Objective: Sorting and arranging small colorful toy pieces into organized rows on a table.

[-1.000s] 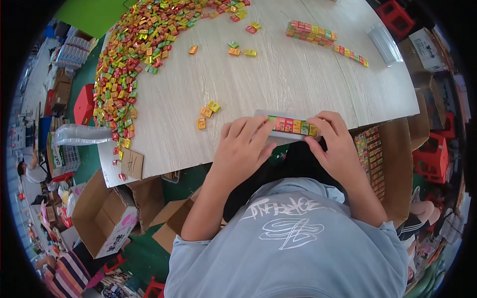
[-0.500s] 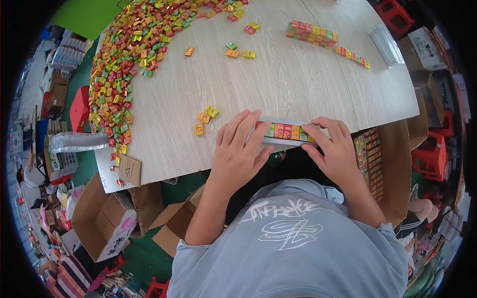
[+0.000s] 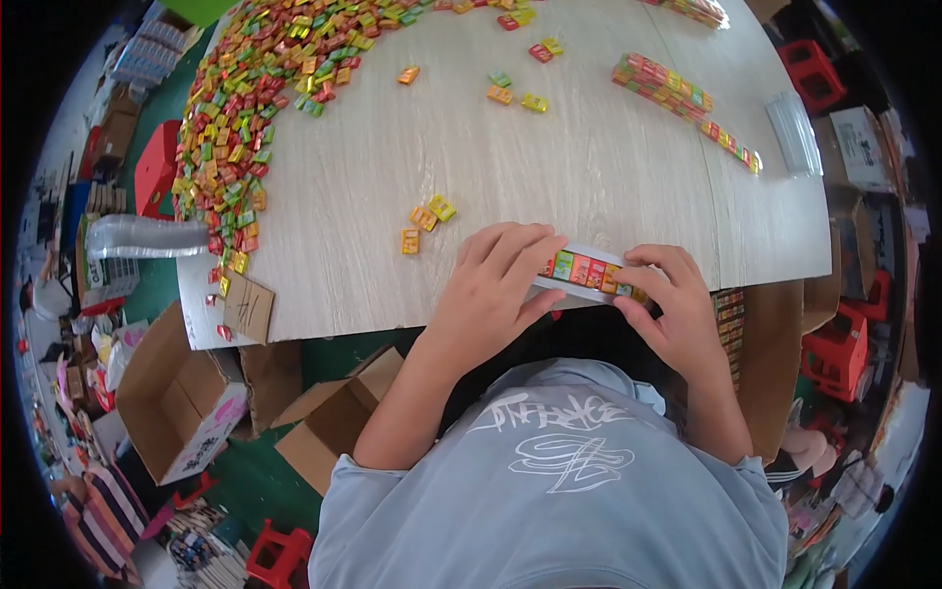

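Both my hands hold a clear narrow tray point(image 3: 585, 269) filled with a row of small coloured packets, at the near edge of the pale wooden table point(image 3: 589, 157). My left hand point(image 3: 491, 294) covers the tray's left end, fingers laid over it. Around the tray's right end my right hand point(image 3: 669, 304) is curled. Three loose orange and yellow packets point(image 3: 424, 222) lie just left of my left hand. A big heap of red, yellow, green and orange packets point(image 3: 255, 98) curves along the table's left and far side.
Filled rows of packets point(image 3: 677, 98) lie at the far right, with an empty clear tray point(image 3: 793, 133) beside them. Open cardboard boxes point(image 3: 186, 393) sit on the green floor to my left. Red stools point(image 3: 834, 344) stand at the right. A stack of clear trays point(image 3: 147, 238) overhangs the table's left edge.
The tray and both hands have shifted slightly, staying at the table's near edge; my fingers have adjusted along the tray. The view has tilted a little.
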Action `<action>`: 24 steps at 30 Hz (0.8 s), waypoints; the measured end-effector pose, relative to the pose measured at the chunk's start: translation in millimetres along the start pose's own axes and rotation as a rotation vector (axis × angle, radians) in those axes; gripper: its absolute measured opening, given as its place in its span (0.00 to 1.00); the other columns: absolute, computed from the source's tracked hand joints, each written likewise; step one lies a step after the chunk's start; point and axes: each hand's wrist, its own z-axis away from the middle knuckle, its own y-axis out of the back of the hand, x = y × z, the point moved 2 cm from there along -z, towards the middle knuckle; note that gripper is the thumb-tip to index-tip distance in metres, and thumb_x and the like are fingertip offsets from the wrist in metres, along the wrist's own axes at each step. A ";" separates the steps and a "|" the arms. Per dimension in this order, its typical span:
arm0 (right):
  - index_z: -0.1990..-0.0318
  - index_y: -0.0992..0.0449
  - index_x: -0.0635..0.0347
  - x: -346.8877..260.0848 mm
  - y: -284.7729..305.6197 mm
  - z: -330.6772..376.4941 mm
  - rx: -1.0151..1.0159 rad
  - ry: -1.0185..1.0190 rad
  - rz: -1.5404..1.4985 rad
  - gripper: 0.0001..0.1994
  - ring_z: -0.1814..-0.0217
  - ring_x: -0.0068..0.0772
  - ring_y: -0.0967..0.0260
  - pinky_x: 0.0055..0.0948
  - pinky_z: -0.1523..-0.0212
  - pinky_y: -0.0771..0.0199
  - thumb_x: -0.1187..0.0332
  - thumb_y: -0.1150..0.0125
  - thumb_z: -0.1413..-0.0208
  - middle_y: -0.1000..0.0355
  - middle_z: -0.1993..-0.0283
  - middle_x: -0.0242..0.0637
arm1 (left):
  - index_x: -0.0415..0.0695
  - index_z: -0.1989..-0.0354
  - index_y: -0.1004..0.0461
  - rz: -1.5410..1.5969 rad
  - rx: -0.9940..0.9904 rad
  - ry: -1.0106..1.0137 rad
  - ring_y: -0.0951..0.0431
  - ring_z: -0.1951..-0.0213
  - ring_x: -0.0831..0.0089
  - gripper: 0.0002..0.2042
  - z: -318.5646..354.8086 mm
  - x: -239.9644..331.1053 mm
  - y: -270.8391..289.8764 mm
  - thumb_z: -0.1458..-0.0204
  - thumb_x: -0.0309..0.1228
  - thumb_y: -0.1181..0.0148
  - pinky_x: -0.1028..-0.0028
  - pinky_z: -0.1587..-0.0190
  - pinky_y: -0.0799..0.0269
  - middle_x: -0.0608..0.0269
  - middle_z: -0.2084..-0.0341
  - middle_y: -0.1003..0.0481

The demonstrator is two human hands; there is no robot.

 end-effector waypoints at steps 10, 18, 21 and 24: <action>0.57 0.21 0.59 3.2 3.3 -5.8 -0.053 0.137 0.137 0.10 0.47 0.49 0.26 0.42 0.47 0.25 0.69 0.29 0.44 0.24 0.47 0.41 | 0.44 0.39 0.27 0.088 0.024 0.006 0.28 0.42 0.53 0.29 2.8 -0.6 2.0 0.52 0.28 0.25 0.58 0.40 0.29 0.57 0.44 0.27; 0.58 0.22 0.59 3.8 12.2 -6.7 -0.013 0.206 0.150 0.13 0.50 0.49 0.26 0.44 0.49 0.25 0.67 0.26 0.48 0.24 0.50 0.41 | 0.43 0.38 0.29 0.117 0.034 0.020 0.28 0.43 0.52 0.32 0.8 0.9 1.0 0.53 0.29 0.24 0.58 0.40 0.29 0.55 0.44 0.27; 0.58 0.22 0.59 7.8 16.1 -6.1 -0.035 0.223 0.131 0.14 0.50 0.49 0.26 0.44 0.49 0.25 0.66 0.25 0.49 0.24 0.51 0.41 | 0.42 0.37 0.29 0.135 0.047 0.036 0.28 0.43 0.51 0.33 1.0 -1.0 -0.6 0.53 0.29 0.23 0.58 0.39 0.29 0.54 0.44 0.27; 0.57 0.22 0.58 15.0 23.8 -2.8 -0.035 0.245 0.125 0.13 0.50 0.50 0.26 0.44 0.50 0.25 0.67 0.26 0.48 0.24 0.51 0.41 | 0.42 0.37 0.29 0.120 0.044 0.049 0.28 0.43 0.51 0.33 1.4 -0.4 -0.3 0.53 0.30 0.23 0.58 0.39 0.29 0.54 0.44 0.26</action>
